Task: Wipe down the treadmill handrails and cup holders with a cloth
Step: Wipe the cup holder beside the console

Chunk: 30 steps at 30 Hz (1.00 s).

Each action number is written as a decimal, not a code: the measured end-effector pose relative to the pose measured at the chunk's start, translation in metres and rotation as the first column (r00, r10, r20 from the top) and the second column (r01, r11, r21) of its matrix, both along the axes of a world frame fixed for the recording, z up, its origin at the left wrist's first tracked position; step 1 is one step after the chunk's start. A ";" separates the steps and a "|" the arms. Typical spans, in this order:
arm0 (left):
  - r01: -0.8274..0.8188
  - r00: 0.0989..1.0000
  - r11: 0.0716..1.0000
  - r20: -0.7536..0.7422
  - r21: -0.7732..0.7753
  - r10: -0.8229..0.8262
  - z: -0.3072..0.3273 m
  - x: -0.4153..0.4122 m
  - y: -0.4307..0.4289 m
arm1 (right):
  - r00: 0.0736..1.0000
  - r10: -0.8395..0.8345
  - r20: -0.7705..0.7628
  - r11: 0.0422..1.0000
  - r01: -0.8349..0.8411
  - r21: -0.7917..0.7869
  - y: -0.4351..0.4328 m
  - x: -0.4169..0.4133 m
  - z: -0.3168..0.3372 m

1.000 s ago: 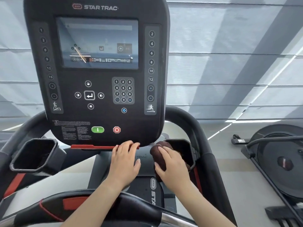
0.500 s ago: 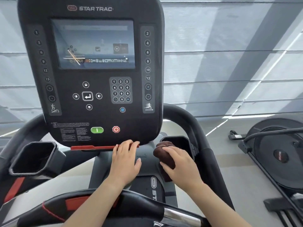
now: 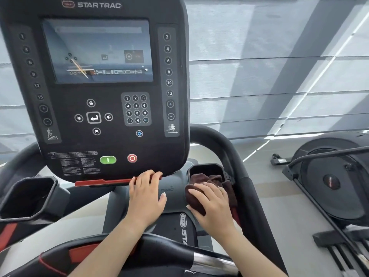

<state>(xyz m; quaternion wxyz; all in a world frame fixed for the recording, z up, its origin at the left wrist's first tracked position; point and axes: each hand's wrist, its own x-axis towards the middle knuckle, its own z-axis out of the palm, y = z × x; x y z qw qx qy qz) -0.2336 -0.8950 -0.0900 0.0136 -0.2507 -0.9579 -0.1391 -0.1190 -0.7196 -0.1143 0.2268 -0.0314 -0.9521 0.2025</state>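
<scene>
Here, the person's right hand (image 3: 213, 204) held a soft dark brown cloth (image 3: 194, 199). Its fingers were bent over the top of the cloth and its thumb was tucked under the near edge, so the cloth was gripped in a bunch. The far part of the cloth lay inside the black plastic cup holder on the right (image 3: 207, 167). The near part hung over that cup holder's front rim, under the hand. This cup holder sat just beside the bottom right corner of the big black control panel (image 3: 111, 140).

The left hand (image 3: 145, 198) lay flat on the grey middle part of the treadmill (image 3: 174, 202). Its fingers were almost straight and close together, and they held nothing. The fingertips touched the thin red strip (image 3: 99, 182) along the bottom of the panel. The two hands were apart.

Another black plastic cup holder (image 3: 60, 196) stood out on the left, well apart from both hands. A thick black curved handrail (image 3: 219, 144) rose behind the right cup holder. A black front bar with a shiny silver piece (image 3: 163, 254) crossed low in the view, and both forearms reached over it.

On the panel there was a green oval button (image 3: 108, 159) and a red round button (image 3: 132, 158). A dark round exercise machine (image 3: 335, 176) stood on the floor to the right, in front of grey window blinds (image 3: 279, 56).
</scene>
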 end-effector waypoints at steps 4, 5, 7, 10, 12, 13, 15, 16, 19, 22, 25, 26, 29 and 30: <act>0.013 1.000 1.000 -0.011 -0.002 -0.013 0.003 0.000 -0.001 | 1.000 0.023 -0.018 0.998 -0.022 0.059 0.034 0.024 -0.005; 0.017 1.000 1.000 -0.012 -0.001 -0.017 0.003 0.000 -0.001 | 1.000 -0.019 -0.024 0.999 0.020 0.038 0.041 0.027 -0.004; 0.019 1.000 1.000 -0.014 -0.008 -0.019 0.004 0.000 -0.002 | 0.994 -0.103 -0.040 0.994 0.101 -0.049 0.045 0.024 0.001; 0.011 1.000 1.000 -0.013 -0.010 -0.011 0.003 0.001 -0.001 | 0.994 -0.093 -0.063 0.991 0.086 -0.099 0.023 0.007 0.011; 0.010 1.000 1.000 -0.009 -0.011 -0.010 0.003 0.002 -0.001 | 0.999 0.042 -0.028 0.996 -0.044 -0.083 0.004 -0.002 0.014; 0.012 1.000 1.000 -0.004 -0.014 -0.012 0.004 0.002 -0.001 | 0.995 0.098 -0.004 0.993 -0.098 -0.061 -0.001 -0.003 0.013; 0.023 1.000 1.000 -0.002 -0.021 -0.023 0.004 0.002 -0.003 | 0.992 0.125 0.028 0.991 -0.123 -0.056 0.003 -0.005 0.013; 0.026 1.000 0.999 -0.001 -0.020 -0.026 0.004 0.002 -0.003 | 0.993 0.112 0.038 0.991 -0.109 -0.074 0.009 -0.005 0.013; 0.029 1.000 0.999 -0.002 -0.015 -0.029 0.005 0.002 -0.004 | 0.997 0.056 0.054 0.995 -0.051 -0.091 0.024 -0.001 0.012; 0.021 1.000 1.000 0.000 -0.006 -0.021 0.005 0.002 -0.004 | 0.996 0.008 0.093 0.995 0.001 -0.104 0.016 -0.008 0.013; 0.011 1.000 1.000 0.003 -0.008 -0.011 0.005 0.003 -0.003 | 0.992 0.014 0.122 0.994 0.000 -0.111 0.004 -0.019 0.016; 0.011 1.000 1.000 0.004 -0.007 -0.011 0.005 0.003 -0.003 | 0.991 0.025 0.131 0.993 -0.009 -0.119 0.004 -0.019 0.017; 0.033 0.999 0.999 0.024 0.014 -0.034 0.007 0.002 -0.007 | 0.987 0.090 0.135 0.986 -0.069 -0.154 0.012 -0.013 0.020; 0.049 0.998 0.999 0.037 0.022 -0.050 0.007 0.002 -0.008 | 0.985 0.112 0.129 0.982 -0.091 -0.163 0.015 -0.011 0.021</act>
